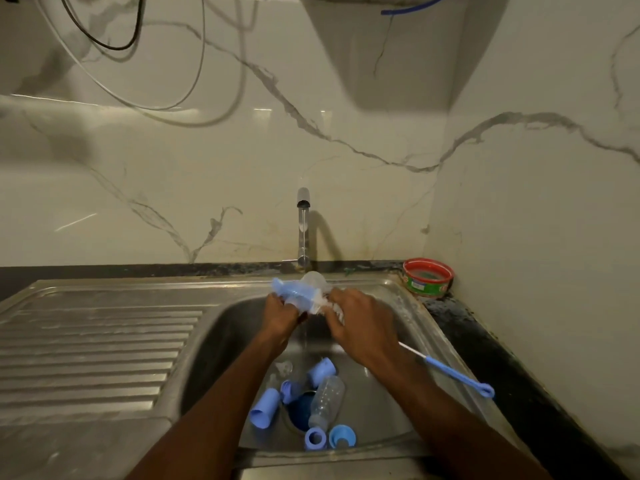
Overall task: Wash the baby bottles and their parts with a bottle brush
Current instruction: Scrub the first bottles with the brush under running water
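Left hand (281,315): grips a blue bottle part (294,295) at frame centre, under the tap (303,226).
Right hand (356,320): closed round the bottle brush (457,374) — handle trailing lower right.
Sink (398,403): clear bottle (326,400), blue caps (265,408) — bottom centre.

You face a glossy marble-veined wall (214,161) meeting a side wall (540,188) at the right corner. Loose cables (194,81) hang above. A dark speckled surface (485,341) borders the steel drainboard (97,341).
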Demonstrator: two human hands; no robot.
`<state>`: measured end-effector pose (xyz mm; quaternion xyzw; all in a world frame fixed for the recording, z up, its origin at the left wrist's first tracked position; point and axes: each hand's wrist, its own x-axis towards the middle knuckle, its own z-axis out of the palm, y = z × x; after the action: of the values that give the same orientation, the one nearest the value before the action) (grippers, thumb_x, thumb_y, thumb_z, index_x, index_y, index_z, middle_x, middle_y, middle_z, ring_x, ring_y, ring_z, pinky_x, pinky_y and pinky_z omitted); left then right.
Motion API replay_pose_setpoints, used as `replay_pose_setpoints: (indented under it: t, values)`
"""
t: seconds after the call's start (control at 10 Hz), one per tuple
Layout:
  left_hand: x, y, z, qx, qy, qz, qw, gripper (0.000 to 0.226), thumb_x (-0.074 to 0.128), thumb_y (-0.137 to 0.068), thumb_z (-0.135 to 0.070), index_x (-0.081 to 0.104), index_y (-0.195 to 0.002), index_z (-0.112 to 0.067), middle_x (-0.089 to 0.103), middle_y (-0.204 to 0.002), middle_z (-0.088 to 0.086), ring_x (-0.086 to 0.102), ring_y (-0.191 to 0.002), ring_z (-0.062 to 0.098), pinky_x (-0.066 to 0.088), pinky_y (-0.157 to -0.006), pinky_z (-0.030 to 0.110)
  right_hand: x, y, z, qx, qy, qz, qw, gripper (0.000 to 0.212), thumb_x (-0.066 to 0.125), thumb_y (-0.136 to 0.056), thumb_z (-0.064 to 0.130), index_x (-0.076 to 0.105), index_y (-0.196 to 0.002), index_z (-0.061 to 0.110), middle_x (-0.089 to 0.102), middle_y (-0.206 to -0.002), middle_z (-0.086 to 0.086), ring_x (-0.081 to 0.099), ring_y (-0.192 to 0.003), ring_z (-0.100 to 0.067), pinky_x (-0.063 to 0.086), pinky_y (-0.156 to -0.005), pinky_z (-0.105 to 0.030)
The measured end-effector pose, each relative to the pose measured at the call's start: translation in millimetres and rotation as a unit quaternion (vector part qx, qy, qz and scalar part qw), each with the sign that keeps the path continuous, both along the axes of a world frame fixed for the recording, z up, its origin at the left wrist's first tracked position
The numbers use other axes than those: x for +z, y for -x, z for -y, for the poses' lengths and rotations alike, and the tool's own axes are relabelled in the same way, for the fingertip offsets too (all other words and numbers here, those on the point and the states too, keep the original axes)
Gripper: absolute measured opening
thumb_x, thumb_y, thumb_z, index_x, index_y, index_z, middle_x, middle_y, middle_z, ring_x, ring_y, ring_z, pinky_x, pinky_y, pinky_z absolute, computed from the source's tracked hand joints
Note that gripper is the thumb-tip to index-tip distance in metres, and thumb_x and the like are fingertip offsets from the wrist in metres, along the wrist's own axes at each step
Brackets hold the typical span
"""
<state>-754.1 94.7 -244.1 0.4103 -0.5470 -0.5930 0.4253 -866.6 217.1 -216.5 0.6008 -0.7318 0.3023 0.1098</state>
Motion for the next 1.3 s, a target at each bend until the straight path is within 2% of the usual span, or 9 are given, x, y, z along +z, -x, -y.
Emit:
replay_pose_setpoints:
  t: [0.2, 0.4, 0.6, 0.7, 0.8, 1.0, 1.1, 1.2, 1.3]
  values:
    - [6.6, 2.5, -9.8, -0.037, 0.065, 0.002, 0.997, 0.047, 0.062, -0.093, 0.005, 0.056, -0.137, -0.009, 0.06, -0.13, 0.011, 0.06, -0.119, 0.03, 0.056, -0.097, 0.049, 1.6, 20.7, 10.3, -0.13, 0.017, 0.015, 0.991, 0.029, 0.052, -0.101, 0.04, 0.057, -0.127, 0.028, 0.064, -0.116, 0.001, 0.063, -0.099, -0.019, 0.044, -0.073, -0.03]
    - [-7.8, 2.6, 13.8, 0.067, 0.052, 0.076, 0.993, 0.04, 0.048, -0.091, 0.015, 0.053, -0.13, 0.004, 0.062, -0.125, 0.027, 0.065, -0.109, 0.038, 0.054, -0.084, 0.039, -9.3, 8.8, 2.0, 0.026, 0.045, -0.035, 0.998, 0.022, 0.059, -0.096, 0.037, 0.061, -0.117, 0.029, 0.065, -0.105, 0.008, 0.046, -0.081, -0.001, 0.043, -0.073, -0.022]
    - [-5.8, 6.2, 6.5, -0.005, 0.01, -0.047, 0.999, 0.029, 0.069, -0.091, -0.002, 0.07, -0.11, -0.023, 0.071, -0.11, 0.002, 0.072, -0.094, 0.027, 0.063, -0.068, 0.038, 5.6, 22.5, 8.4, -0.111, 0.021, -0.015, 0.994, 0.022, 0.051, -0.101, 0.038, 0.057, -0.12, 0.028, 0.066, -0.105, 0.003, 0.064, -0.089, -0.019, 0.037, -0.067, -0.03]
    - [-9.1, 6.7, 6.6, -0.021, -0.026, -0.03, 0.999, 0.035, 0.056, -0.097, 0.004, 0.057, -0.13, -0.006, 0.072, -0.111, 0.013, 0.073, -0.087, 0.027, 0.062, -0.064, 0.034, -5.5, 14.7, 2.3, -0.024, 0.0, -0.033, 0.999, 0.025, 0.052, -0.099, 0.044, 0.056, -0.12, 0.031, 0.068, -0.098, 0.003, 0.063, -0.082, -0.016, 0.046, -0.069, -0.029]
    - [-10.4, 5.2, 10.7, -0.017, 0.002, 0.04, 0.999, 0.042, 0.053, -0.094, 0.01, 0.048, -0.134, 0.002, 0.066, -0.117, 0.018, 0.068, -0.09, 0.023, 0.062, -0.078, 0.038, -10.7, 15.1, 2.7, -0.001, -0.012, -0.053, 0.999, 0.029, 0.05, -0.099, 0.049, 0.052, -0.124, 0.035, 0.068, -0.098, 0.003, 0.061, -0.082, -0.014, 0.053, -0.075, -0.033]
    - [-9.4, 3.5, 5.3, -0.053, 0.092, 0.006, 0.994, 0.032, 0.065, -0.096, -0.007, 0.064, -0.127, -0.009, 0.07, -0.118, 0.009, 0.069, -0.107, 0.024, 0.06, -0.091, 0.044, 4.0, 32.3, 6.5, -0.11, -0.025, -0.022, 0.993, 0.036, 0.047, -0.103, 0.044, 0.05, -0.135, 0.027, 0.069, -0.11, -0.005, 0.066, -0.095, -0.022, 0.046, -0.075, -0.034]
    - [-12.7, 2.8, 13.9, -0.017, 0.086, 0.039, 0.995, 0.03, 0.057, -0.093, 0.009, 0.064, -0.115, -0.01, 0.069, -0.109, 0.009, 0.068, -0.107, 0.028, 0.059, -0.081, 0.035, -7.0, 20.7, 0.5, -0.011, -0.05, -0.031, 0.998, 0.036, 0.047, -0.102, 0.046, 0.054, -0.133, 0.029, 0.069, -0.112, -0.002, 0.064, -0.096, -0.019, 0.047, -0.079, -0.032]
    - [-14.8, 3.4, 15.4, -0.025, 0.079, 0.043, 0.996, 0.025, 0.056, -0.098, 0.001, 0.061, -0.098, -0.024, 0.069, -0.091, -0.005, 0.071, -0.087, 0.011, 0.054, -0.069, 0.023, -4.8, 20.4, 3.8, -0.018, -0.056, -0.057, 0.997, 0.036, 0.044, -0.103, 0.046, 0.053, -0.135, 0.031, 0.068, -0.113, -0.001, 0.064, -0.097, -0.019, 0.049, -0.082, -0.034]
    - [-15.9, 6.0, 16.4, 0.006, 0.105, 0.032, 0.994, 0.024, 0.07, -0.093, -0.012, 0.065, -0.109, -0.029, 0.069, -0.099, -0.012, 0.069, -0.086, 0.001, 0.054, -0.063, 0.012, 8.1, 28.3, 5.8, -0.099, -0.011, -0.043, 0.994, 0.03, 0.043, -0.104, 0.045, 0.054, -0.129, 0.032, 0.07, -0.101, -0.002, 0.066, -0.09, -0.022, 0.038, -0.069, -0.032]
